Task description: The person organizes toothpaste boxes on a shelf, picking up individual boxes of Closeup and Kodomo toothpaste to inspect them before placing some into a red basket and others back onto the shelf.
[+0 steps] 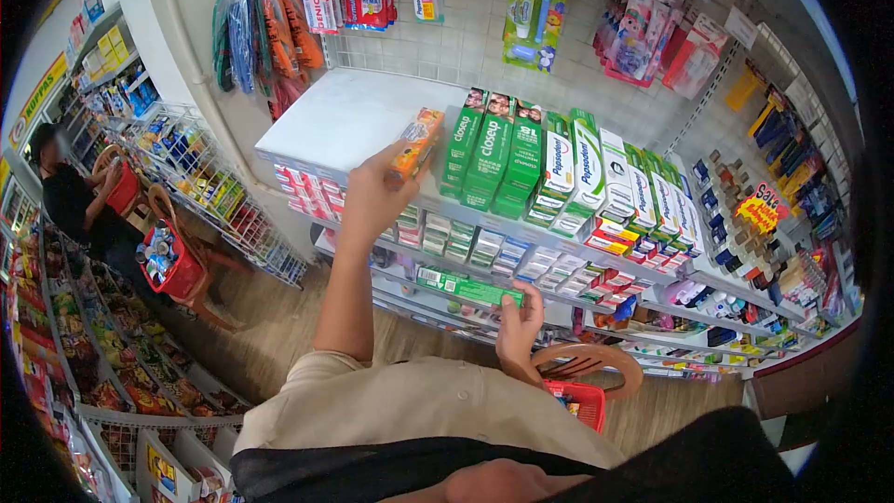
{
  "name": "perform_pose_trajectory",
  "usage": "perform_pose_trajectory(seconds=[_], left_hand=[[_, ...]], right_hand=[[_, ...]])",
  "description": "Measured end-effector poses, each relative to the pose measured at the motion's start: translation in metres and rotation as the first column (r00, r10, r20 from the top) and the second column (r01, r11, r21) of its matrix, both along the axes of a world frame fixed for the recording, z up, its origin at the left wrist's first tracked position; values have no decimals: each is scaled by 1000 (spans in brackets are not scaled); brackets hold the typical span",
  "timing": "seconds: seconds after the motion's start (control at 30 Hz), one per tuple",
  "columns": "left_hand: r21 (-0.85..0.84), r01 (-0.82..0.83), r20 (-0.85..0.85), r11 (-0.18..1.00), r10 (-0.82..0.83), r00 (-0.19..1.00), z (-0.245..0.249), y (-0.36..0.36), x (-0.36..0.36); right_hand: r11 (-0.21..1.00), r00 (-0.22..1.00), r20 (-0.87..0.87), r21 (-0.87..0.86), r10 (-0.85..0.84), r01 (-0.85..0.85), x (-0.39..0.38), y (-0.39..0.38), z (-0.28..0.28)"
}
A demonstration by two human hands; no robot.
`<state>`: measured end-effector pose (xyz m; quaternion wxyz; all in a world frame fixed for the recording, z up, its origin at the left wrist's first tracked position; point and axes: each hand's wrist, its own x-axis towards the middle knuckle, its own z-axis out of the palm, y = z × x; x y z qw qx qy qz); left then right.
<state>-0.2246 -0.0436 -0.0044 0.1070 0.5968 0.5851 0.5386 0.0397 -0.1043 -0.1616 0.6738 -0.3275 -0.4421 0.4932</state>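
Observation:
My left hand (377, 188) is closed around a small orange box (419, 142) with printed pictures, held tilted over the top shelf (345, 112), just left of the toothpaste row. Lower down, in front of the shelves, my right hand (518, 321) pinches the right end of a long green toothpaste box (461, 286) whose barcode side faces up. Closeup boxes (488, 151) in green stand upright beside the orange box. Farther right come green and white Pepsodent boxes (589, 163) on the same shelf.
Below, more shelves hold smaller boxes (447, 235). Toothbrush packs (535, 5) hang on the wire back panel. A wooden chair (596, 368) with a red basket (577, 401) stands close at my right. At the left, a person in black (70, 191) sits near another red basket (172, 265).

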Motion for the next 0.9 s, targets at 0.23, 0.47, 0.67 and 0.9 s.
perform_pose_trajectory(seconds=[0.23,0.47,0.67,0.9], left_hand=[[124,-68,-18,990,71,997,-8,6,6],[106,-123,20,987,121,992,-9,4,12],[76,-131,-25,988,133,991,-4,1,13],[49,-118,-13,992,119,993,-7,4,13]], right_hand=[[999,1000,24,-37,20,-19,10,2,-15],[996,998,-7,-70,57,-58,11,1,-17],[992,996,-39,-91,84,-87,12,-1,-10],[992,997,-37,-101,70,-74,15,-1,-8]])
